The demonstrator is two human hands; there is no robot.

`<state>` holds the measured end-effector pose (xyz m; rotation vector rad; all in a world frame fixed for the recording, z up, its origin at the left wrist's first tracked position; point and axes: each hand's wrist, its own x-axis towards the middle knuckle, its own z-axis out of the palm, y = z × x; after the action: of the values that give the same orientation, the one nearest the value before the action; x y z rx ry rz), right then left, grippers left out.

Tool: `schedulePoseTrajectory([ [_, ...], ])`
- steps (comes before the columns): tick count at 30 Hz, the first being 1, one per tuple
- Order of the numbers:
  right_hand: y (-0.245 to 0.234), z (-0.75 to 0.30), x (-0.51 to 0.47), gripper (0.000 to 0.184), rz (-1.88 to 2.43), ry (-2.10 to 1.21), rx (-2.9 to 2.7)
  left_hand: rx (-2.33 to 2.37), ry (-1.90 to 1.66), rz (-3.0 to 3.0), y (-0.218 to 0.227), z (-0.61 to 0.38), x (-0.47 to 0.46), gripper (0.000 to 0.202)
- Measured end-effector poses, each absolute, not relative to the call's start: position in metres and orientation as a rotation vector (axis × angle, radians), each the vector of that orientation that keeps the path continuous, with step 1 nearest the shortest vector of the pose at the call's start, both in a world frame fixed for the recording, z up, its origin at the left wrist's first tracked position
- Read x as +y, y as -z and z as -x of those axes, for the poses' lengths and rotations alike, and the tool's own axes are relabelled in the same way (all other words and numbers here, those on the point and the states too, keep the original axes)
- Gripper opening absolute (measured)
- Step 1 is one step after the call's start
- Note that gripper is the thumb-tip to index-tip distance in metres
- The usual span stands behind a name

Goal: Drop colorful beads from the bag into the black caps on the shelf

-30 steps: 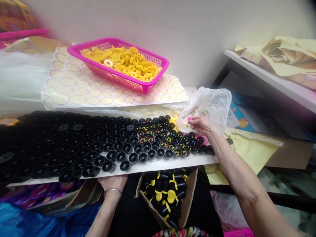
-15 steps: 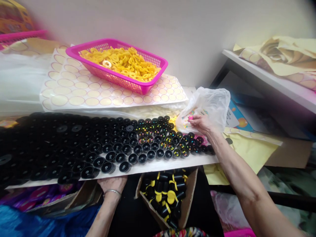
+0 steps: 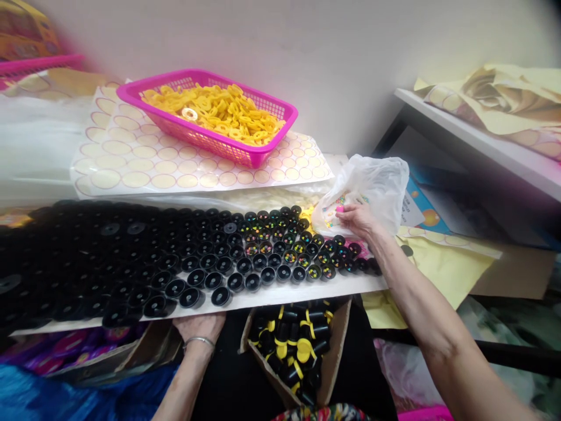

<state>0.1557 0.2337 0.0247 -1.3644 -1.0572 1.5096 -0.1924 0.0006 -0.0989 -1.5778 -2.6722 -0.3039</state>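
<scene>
My right hand (image 3: 356, 220) is closed on a small pink piece (image 3: 339, 209), perhaps a little scoop or cap, at the mouth of a white plastic bag (image 3: 381, 181). Small coloured beads lie in that bag. To the left, many round black cups (image 3: 213, 280) stand close together on a white board (image 3: 342, 286). Several cups at the right end, such as this one (image 3: 290, 256), hold coloured beads; others look bare inside. My left hand (image 3: 202, 327), with a bracelet at the wrist, is under the board's front edge, its fingers hidden.
A pink basket (image 3: 258, 153) of yellow rings stands behind the cups on sheets of round stickers (image 3: 144, 178). Below the board, a cardboard box (image 3: 339, 351) holds black tubes with yellow lids. At the right are a white shelf (image 3: 486, 134) and yellow paper (image 3: 438, 275).
My right hand has shifted very slightly to the right with the pink piece, still at the bag. The left hand and the cups have not moved.
</scene>
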Motion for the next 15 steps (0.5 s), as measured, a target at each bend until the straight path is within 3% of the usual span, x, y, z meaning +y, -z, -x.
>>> schedulePoseTrajectory([
  [15, -0.0203, -0.1587, 0.2418, 0.024, 1.364, -1.649, -1.006, -2.63, 0.211, 1.563, 0.1011, 0.1917, -0.0008, 0.04],
])
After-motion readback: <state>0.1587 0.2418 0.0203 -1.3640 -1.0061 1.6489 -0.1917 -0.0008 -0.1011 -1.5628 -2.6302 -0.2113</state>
